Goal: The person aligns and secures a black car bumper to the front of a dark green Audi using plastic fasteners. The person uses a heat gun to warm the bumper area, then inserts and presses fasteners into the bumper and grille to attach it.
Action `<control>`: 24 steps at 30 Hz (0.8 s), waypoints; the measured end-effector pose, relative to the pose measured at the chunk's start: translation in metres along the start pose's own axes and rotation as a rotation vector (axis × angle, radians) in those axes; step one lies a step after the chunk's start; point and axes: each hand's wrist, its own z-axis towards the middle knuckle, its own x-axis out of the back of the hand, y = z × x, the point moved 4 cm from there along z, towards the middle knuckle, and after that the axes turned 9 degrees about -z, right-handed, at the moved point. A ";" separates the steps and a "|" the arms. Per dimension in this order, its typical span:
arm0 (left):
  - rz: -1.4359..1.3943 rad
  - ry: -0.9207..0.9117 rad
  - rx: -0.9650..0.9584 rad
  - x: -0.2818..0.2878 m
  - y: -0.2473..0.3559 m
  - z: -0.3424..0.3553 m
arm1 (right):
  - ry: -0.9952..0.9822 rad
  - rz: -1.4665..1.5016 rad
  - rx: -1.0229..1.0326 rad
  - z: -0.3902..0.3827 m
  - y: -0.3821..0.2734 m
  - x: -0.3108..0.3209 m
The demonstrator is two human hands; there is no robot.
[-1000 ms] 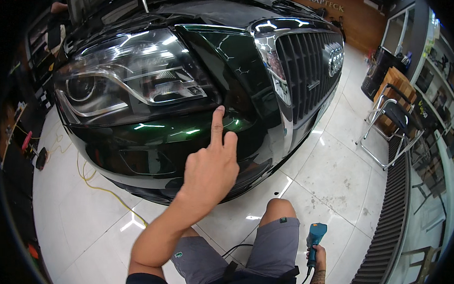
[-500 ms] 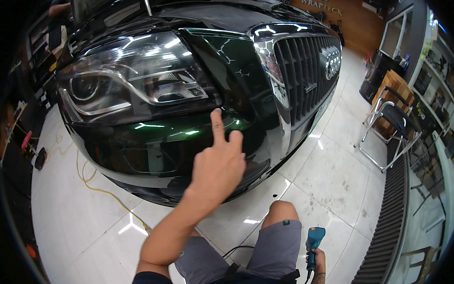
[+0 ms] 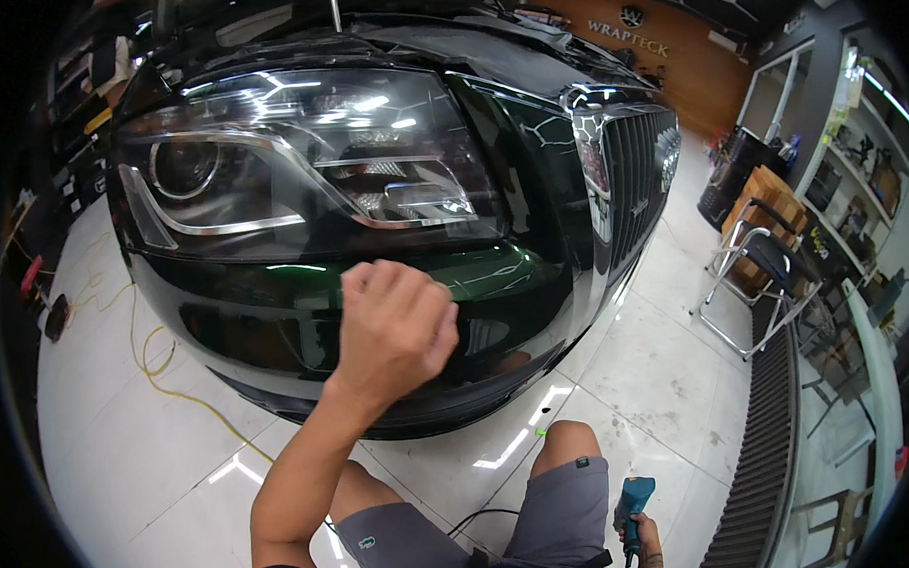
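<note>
My left hand [image 3: 394, 326] is raised in front of a glossy black car bumper [image 3: 276, 320], its fingers curled into a fist with nothing in them. It sits just below the car's large headlight [image 3: 301, 179] and left of the chrome-edged grille [image 3: 631, 178]. Whether the knuckles touch the paint, I cannot tell. My right hand [image 3: 642, 553] is low at the bottom edge beside my knee, gripping a blue power tool [image 3: 633, 508] that points upward. My grey shorts [image 3: 503, 523] show between the arms.
A yellow cable [image 3: 167, 374] snakes over the white tiled floor at the left, under the bumper. A metal folding chair [image 3: 764, 273] stands at the right near a floor grate [image 3: 770, 433]. Shelves line the right wall, and a black cord [image 3: 483, 513] crosses my lap.
My left hand's pointing index finger has curled in, making a fist. The view has moved closer to the car's headlight and bumper. The right hand keeps the blue tool low.
</note>
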 end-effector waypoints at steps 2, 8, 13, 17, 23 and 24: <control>-0.022 0.099 0.075 0.006 -0.019 -0.006 | 0.012 0.004 -0.003 -0.008 0.002 -0.005; -0.046 0.077 0.090 0.007 -0.020 -0.007 | 0.051 0.073 -0.062 -0.038 0.015 -0.015; -0.068 0.068 0.074 0.005 -0.023 -0.009 | 0.161 -0.098 -0.097 -0.060 0.037 -0.012; -0.049 0.032 0.084 0.005 -0.021 -0.009 | 0.222 -0.112 -0.090 -0.080 0.038 -0.026; 0.071 -0.049 0.105 0.005 -0.015 -0.008 | 0.247 -0.355 0.002 -0.092 0.017 -0.039; 0.101 -0.068 0.107 0.001 -0.009 -0.006 | 0.253 -0.439 0.021 -0.096 0.013 -0.041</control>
